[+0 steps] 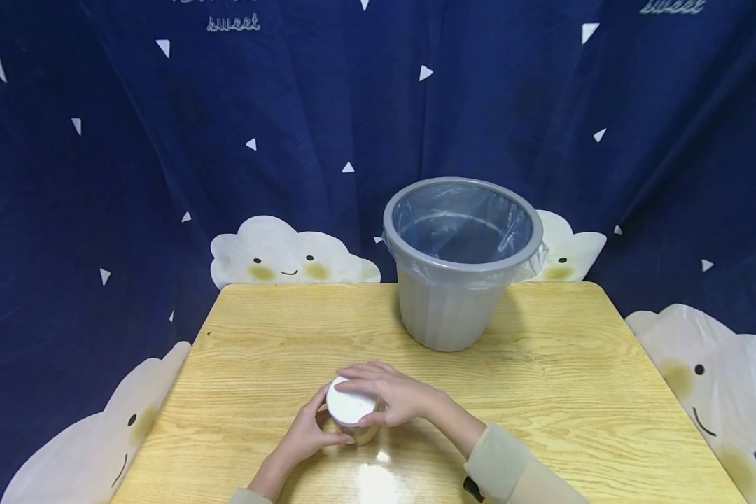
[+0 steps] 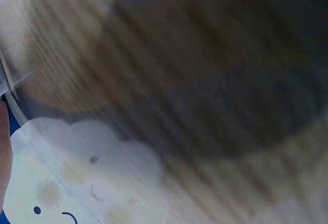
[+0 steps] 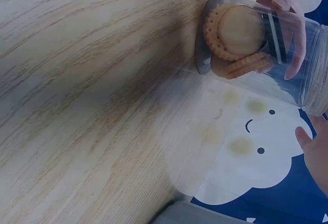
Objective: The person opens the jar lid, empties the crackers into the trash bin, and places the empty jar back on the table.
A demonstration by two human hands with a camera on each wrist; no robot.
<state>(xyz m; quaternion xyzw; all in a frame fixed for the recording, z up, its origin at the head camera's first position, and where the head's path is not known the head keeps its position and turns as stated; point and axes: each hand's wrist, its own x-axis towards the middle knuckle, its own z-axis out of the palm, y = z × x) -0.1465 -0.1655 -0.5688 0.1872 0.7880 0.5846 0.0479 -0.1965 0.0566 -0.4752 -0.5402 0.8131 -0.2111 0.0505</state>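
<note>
A clear jar (image 1: 367,435) with a white lid (image 1: 351,406) stands upright near the front of the wooden table. Several round cookies (image 3: 240,32) lie at its bottom in the right wrist view. My left hand (image 1: 306,431) holds the jar's side, its thumb at the front. From the right, my right hand (image 1: 395,396) grips the lid, with fingers across the top and thumb on the near edge. The left wrist view is mostly blurred; part of a finger (image 2: 4,155) shows at its left edge.
Behind the jar, to the right, a grey bin (image 1: 450,315) with a clear plastic liner stands on the wooden table (image 1: 277,336). A dark blue curtain (image 1: 302,105) with white triangles and smiling clouds hangs behind and around the table.
</note>
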